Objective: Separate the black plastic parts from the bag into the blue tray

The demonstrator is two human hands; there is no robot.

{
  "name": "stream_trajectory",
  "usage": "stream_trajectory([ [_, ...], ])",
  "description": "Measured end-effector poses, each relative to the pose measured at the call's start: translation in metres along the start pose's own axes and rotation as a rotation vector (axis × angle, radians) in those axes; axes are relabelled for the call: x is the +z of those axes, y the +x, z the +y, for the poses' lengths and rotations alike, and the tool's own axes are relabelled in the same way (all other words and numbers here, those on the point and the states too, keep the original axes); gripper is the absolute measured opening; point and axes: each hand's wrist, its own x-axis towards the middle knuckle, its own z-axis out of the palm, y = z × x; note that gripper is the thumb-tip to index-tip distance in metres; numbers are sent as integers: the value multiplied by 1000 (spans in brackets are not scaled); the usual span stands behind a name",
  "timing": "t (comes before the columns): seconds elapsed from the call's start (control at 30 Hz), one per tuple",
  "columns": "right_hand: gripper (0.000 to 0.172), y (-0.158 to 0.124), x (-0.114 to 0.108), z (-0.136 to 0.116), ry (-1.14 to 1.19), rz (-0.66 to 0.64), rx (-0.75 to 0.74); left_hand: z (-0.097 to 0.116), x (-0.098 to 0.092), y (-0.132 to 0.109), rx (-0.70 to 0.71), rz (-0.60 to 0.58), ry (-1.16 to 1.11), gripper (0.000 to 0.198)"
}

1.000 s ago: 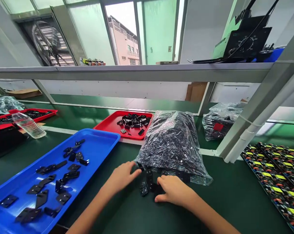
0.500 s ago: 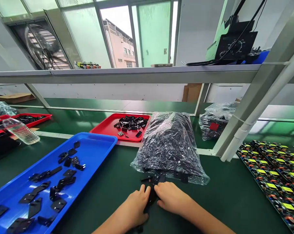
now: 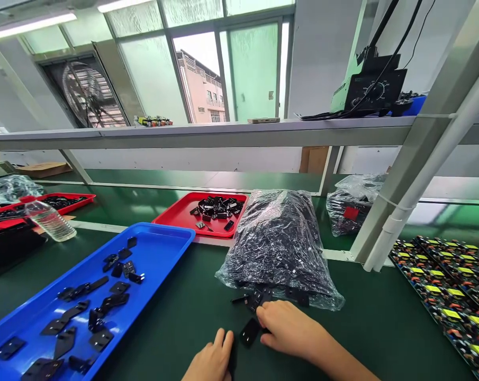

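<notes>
Showing at the bottom edge of the frame, just left of centre, the left hand has its fingers stretched out over the green table; whether they grasp anything cannot be told. The right hand, lower centre and a little to the right, has its fingers bent down towards black parts at the near edge of the bag; its fingertips are partly hidden, so their grip cannot be told. A flat black piece lies between the hands, just beside the right one. The bag fills the centre right. More parts lie spread in the blue tray, lower left, and heaped in the red tray, mid-frame. Boards stand at lower right.
</notes>
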Motion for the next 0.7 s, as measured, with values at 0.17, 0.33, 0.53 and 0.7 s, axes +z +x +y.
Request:
stream_trajectory([
  [0.17,6,-10,-16,12,131,88,40,-14,-49,25,209,-145,-680,28],
  [0.33,11,-21,-36,29,287,190,68,-20,-66,77,376,-470,-1734,34],
  [0.53,9,-16,-40,43,338,344,149,12,-42,123,156,-97,-2225,5],
  [0.7,7,3,-24,39,399,374,163,18,-26,119,208,-129,-2243,5],
])
